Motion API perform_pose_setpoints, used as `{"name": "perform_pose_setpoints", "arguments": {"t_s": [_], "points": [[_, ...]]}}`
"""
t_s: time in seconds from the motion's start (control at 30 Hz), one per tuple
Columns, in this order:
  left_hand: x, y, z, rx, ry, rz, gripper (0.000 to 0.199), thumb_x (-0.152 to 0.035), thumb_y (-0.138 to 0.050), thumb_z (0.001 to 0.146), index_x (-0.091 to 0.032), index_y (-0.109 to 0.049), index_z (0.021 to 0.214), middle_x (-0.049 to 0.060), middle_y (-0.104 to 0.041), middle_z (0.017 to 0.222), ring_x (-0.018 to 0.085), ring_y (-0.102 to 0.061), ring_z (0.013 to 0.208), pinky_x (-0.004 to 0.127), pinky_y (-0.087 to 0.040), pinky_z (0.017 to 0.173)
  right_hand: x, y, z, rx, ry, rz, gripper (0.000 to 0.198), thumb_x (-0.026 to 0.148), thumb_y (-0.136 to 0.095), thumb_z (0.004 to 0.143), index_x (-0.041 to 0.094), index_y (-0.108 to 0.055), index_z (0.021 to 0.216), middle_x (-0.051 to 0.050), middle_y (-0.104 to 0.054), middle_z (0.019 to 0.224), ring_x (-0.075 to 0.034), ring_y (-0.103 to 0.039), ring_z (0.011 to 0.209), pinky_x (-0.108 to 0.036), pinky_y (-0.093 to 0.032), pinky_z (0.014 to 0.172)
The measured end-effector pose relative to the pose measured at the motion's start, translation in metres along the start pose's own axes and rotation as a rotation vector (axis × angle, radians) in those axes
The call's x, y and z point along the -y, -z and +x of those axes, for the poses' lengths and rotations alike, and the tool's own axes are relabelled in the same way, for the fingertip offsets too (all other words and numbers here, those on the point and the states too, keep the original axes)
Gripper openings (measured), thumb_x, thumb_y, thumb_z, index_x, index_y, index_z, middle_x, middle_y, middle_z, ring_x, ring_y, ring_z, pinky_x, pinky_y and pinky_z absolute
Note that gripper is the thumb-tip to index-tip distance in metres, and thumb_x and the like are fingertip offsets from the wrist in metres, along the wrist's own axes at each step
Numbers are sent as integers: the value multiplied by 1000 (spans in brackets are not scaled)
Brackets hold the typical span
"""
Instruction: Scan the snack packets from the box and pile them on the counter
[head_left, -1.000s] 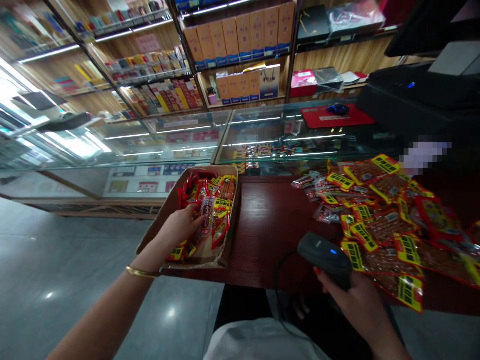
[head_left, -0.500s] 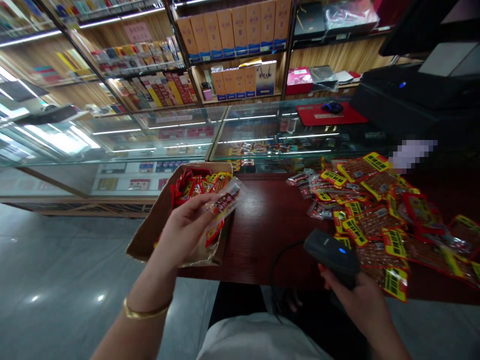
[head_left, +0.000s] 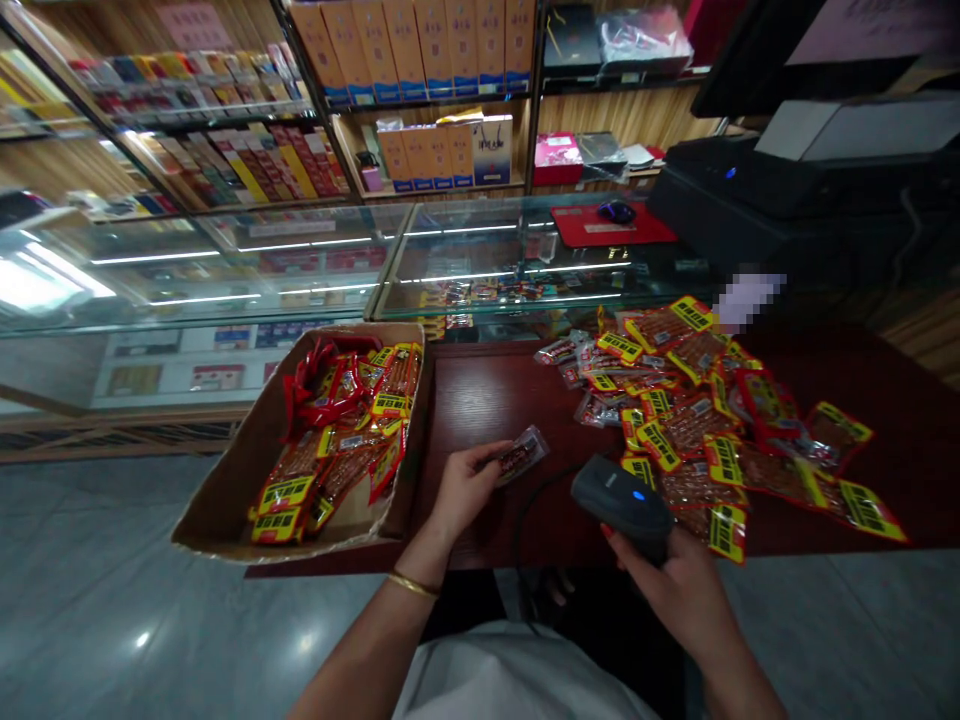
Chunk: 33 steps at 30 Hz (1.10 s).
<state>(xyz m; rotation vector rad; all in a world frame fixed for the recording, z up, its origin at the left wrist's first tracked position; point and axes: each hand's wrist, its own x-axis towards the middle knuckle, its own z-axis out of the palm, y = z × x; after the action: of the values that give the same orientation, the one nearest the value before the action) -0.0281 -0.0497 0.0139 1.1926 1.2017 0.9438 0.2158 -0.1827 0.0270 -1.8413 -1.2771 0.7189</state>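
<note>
Between the thumb and fingers of my left hand [head_left: 466, 492] is a small clear snack packet [head_left: 525, 456] with a dark, printed middle, held above the dark red table. My right hand [head_left: 679, 585] is wrapped around the handle of a black barcode scanner [head_left: 624, 505], whose blue light is lit. The scanner's head points left, toward the packet, with a gap between them. Left of my left hand, a cardboard box [head_left: 217, 500] holds several red and yellow snack packets [head_left: 352, 470]. Behind and right of the scanner lies a heap of similar snack packets [head_left: 686, 420].
A glass display counter [head_left: 315, 255] runs behind the table [head_left: 469, 400]. On it are a red mouse pad [head_left: 577, 228] with a mouse [head_left: 616, 211] and, at the right, a black machine [head_left: 690, 190]. The scanner's cable [head_left: 523, 520] hangs near the table's front edge.
My left hand has moved the small packet from over the box to the right, nearer the scanner. The view has shifted to the right. My right hand keeps its grip on the scanner.
</note>
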Motion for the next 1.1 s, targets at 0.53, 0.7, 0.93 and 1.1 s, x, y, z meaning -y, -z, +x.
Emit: {"name": "perform_pose_setpoints", "arguments": {"t_s": [0.53, 0.7, 0.93, 1.1], "points": [[-2, -1, -4, 12, -36, 5, 34, -21, -64, 75, -18, -84, 102, 8, -83, 106, 28, -78, 102, 39, -59, 96, -4, 0, 4, -15, 73, -92, 34, 54, -69, 82, 23, -79, 89, -10, -83, 82, -34, -80, 85, -43, -62, 84], [-3, -2, -3, -22, -39, 18, 35, -18, -61, 74, -19, -85, 100, 7, -83, 105, 27, -77, 101, 38, -59, 97, -5, 0, 4, 0, 66, -93, 33, 52, -69, 82, 22, -79, 92, -10, -84, 84, -33, -80, 85, -41, -62, 83], [-3, -1, -2, -64, -31, -1, 29, -23, -70, 75, -19, -84, 99, 8, -83, 105, 27, -76, 103, 39, -57, 100, -4, -1, 4, -5, 19, -44, 31, 50, -70, 83, 22, -79, 90, -8, -82, 81, -31, -79, 80, -40, -61, 81], [-24, -10, 9, -23, 77, -224, 46, -39, -84, 73, -19, -81, 115, 11, -80, 116, 26, -76, 101, 36, -59, 93, 1, -3, 2, -48, -42, 86, 26, 48, -70, 82, 22, -76, 83, -4, -76, 63, -27, -75, 62, -36, -61, 69]]}}
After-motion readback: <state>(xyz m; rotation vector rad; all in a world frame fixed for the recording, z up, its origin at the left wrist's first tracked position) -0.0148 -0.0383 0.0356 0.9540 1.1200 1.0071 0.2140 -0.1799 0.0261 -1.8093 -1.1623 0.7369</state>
